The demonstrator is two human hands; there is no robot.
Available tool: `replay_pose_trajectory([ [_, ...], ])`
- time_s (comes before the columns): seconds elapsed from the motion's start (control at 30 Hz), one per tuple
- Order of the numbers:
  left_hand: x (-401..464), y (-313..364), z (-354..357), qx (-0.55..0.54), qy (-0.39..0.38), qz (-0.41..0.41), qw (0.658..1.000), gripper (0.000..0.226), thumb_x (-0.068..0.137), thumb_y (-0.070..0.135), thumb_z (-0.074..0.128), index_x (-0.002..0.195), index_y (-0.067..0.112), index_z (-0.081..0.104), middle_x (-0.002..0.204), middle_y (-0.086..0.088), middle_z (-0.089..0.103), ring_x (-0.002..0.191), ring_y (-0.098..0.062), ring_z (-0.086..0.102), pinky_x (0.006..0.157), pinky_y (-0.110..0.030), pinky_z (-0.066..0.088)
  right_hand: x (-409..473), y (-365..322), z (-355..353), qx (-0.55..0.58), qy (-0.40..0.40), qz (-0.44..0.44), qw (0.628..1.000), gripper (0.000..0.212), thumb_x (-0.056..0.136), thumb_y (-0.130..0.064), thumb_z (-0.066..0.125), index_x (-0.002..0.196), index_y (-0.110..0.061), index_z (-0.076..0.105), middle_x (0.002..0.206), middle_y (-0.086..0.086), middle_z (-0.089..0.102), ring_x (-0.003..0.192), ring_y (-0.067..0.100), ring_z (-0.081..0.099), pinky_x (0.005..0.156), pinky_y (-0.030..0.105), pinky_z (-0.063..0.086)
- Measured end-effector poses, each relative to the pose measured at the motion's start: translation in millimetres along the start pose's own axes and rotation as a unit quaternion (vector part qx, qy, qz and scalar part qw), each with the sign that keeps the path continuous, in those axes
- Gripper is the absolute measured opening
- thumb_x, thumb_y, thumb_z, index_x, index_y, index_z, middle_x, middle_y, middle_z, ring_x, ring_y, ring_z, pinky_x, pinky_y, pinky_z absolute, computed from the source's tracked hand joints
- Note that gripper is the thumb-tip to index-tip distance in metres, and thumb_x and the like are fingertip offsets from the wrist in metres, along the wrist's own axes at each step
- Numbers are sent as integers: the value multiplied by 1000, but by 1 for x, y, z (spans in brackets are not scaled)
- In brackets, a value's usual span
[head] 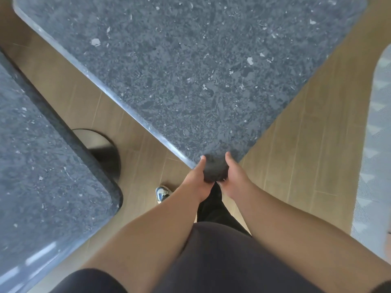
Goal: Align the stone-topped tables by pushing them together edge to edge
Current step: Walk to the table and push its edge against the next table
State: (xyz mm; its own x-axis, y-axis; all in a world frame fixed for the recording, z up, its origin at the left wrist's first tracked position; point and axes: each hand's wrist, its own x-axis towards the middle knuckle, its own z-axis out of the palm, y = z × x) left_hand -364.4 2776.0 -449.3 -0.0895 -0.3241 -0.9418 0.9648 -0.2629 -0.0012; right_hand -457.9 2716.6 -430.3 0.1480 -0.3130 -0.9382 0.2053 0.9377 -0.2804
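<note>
Here the near table [190, 66] is filling the view from nine o'clock round to two, turned so one rounded corner is pointing at the person at six. Both hands are gripping that corner: the left hand [195, 180] is wrapping its left edge, thumb lying on the stone, and the right hand [233, 176] is doing the same on the right edge; the fingers underneath are hidden.

The step in hand looks like taking hold to steer the top. The second table [42, 166] is sitting at eight o'clock, well apart, with a strip of wooden floor [74, 85] showing between them. The next move probably calls for swinging the held corner toward eight o'clock so the two long edges are running parallel, then pushing across.

Counting: two stone tops, two hands, one round base [101, 149] under the second table, one shoe [162, 193], one pale rug [374, 144] at three o'clock.
</note>
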Motion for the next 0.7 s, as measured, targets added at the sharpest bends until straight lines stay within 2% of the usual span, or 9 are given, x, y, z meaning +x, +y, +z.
replay_pose_trajectory([
  [0.13, 11, 1, -8, 43, 18, 25, 999, 60, 90, 38, 75, 138, 9, 53, 135, -15, 64, 120, -35, 64, 107, -49, 50, 6, 1, 5, -28, 39, -10, 999, 56, 97, -48, 58, 141, -13, 50, 135, 10, 63, 118, 27, 65, 107, 45, 49],
  [0.27, 8, 9, -9, 46, -17, 17, 999, 53, 97, 32, 67, 142, 11, 49, 139, -14, 61, 121, -34, 64, 102, -48, 53, 3, 4, 10, -68, 79, -33, 994, 55, 98, -49, 56, 139, -13, 51, 127, 7, 65, 109, 25, 67, 93, 40, 56],
  [0.37, 6, 12, -9, 63, -30, 11, 998, 50, 99, 32, 63, 143, 12, 48, 139, -14, 60, 122, -33, 63, 98, -46, 55, 4, 1, 9, -75, 75, -24, 994, 51, 98, -49, 55, 136, -15, 53, 121, 4, 67, 106, 23, 67, 89, 38, 56],
  [0.5, 8, 13, -9, 96, -25, 9, 995, 52, 100, 32, 61, 145, 12, 46, 142, -15, 58, 124, -34, 61, 104, -48, 52, 5, 0, 4, -80, 59, -21, 995, 43, 99, -48, 54, 127, -16, 56, 109, 0, 69, 99, 18, 70, 81, 34, 58],
  [0.6, 10, 14, -10, 101, -22, 6, 995, 54, 99, 33, 62, 146, 11, 45, 142, -15, 58, 125, -34, 61, 103, -48, 52, 7, 2, 2, -94, 57, -28, 994, 43, 99, -50, 54, 125, -16, 55, 112, 1, 68, 101, 19, 69, 81, 35, 59],
  [0.7, 11, 15, -11, 102, -12, -7, 995, 57, 97, 34, 66, 144, 10, 46, 141, -15, 58, 124, -34, 62, 103, -48, 52, 11, 2, -1, -116, 63, -31, 991, 50, 97, -53, 54, 129, -14, 55, 123, 4, 66, 109, 23, 67, 93, 40, 57],
])
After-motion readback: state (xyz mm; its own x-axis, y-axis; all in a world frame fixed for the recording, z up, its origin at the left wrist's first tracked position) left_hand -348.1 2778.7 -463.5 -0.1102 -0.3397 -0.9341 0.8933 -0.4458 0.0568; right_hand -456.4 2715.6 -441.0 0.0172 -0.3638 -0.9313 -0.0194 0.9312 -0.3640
